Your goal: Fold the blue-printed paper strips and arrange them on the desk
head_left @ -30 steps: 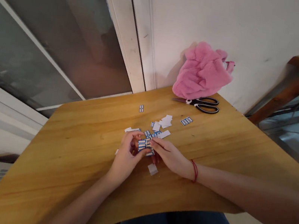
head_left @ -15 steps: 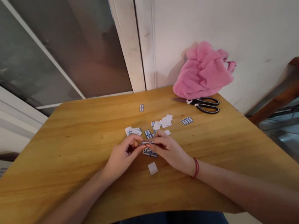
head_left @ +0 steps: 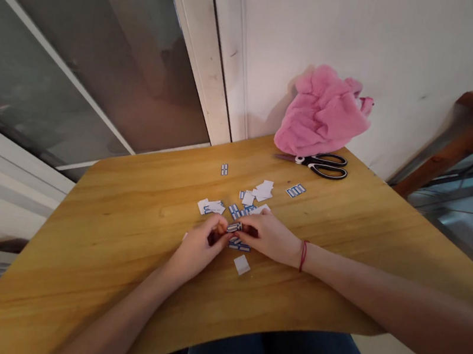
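Just above the middle of the wooden table [head_left: 126, 249], a small blue-edged paper label [head_left: 234, 227] is pinched between both hands. My left hand [head_left: 201, 244] grips its left side with thumb and fingers. On its right side, the fingertips of my right hand [head_left: 269, 237] close on it too. Under and behind the fingers lies a loose pile of similar blue-edged labels [head_left: 238, 247], partly hidden by my hands. A single blank white paper square [head_left: 242, 265] rests nearer to me. What is printed on the labels is too small to read.
White paper pieces [head_left: 263, 191] and more at the left [head_left: 214, 207] lie beyond my hands. Two separate groups of labels, one right [head_left: 296, 190] and one far [head_left: 224, 169], sit further back. Black-handled scissors [head_left: 325, 165] lie beside a pink plush cloth [head_left: 323, 116] against the wall.
The held label has tilted so that more of its face shows. Both hands have shifted slightly, and a pale bit now shows beside my left hand.
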Demonstrator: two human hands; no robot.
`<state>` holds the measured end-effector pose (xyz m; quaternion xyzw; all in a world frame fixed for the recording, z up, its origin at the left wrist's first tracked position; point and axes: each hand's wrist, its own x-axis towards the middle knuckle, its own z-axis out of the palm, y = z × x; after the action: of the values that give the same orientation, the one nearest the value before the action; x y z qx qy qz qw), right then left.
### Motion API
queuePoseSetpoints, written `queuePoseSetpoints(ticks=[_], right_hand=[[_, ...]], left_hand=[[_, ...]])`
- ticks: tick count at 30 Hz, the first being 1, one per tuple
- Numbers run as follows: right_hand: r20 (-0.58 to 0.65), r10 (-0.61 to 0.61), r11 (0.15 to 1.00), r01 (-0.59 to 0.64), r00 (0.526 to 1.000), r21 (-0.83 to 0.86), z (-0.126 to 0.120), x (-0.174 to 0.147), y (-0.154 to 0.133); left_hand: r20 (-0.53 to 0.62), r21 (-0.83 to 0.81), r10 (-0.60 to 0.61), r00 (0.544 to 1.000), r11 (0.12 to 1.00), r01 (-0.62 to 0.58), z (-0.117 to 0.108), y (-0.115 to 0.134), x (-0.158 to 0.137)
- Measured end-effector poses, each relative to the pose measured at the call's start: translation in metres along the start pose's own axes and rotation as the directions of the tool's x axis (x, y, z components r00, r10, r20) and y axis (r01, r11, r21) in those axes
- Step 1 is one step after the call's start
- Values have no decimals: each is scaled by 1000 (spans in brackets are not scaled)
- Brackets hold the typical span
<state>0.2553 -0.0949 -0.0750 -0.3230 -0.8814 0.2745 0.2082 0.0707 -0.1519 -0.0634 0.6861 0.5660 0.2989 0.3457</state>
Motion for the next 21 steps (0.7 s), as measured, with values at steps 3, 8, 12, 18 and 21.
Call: queuePoseSetpoints(ticks=[3,8,12,18,21], right_hand=[[-1,-23,1000,23,1000,-3,-1,0,-1],[-28,-55,998,56,998,27,-2,0,-3],[30,-15,1000,15,999,-5,-4,0,-4],[21,-37,999,37,999,6,-5,0,-3],[5,-56,998,56,998,12,-4,0,0]], left_hand=[[16,21,11,1000,1000,-11,0,1,-1],[-39,44,44,998,998,-43,0,2,-2],[21,19,54,998,998,-54,3,-1,-1],[6,20,48,999,999,-48,3,-1,-1],[8,-3,56,998,998,-56,3,-1,-2]])
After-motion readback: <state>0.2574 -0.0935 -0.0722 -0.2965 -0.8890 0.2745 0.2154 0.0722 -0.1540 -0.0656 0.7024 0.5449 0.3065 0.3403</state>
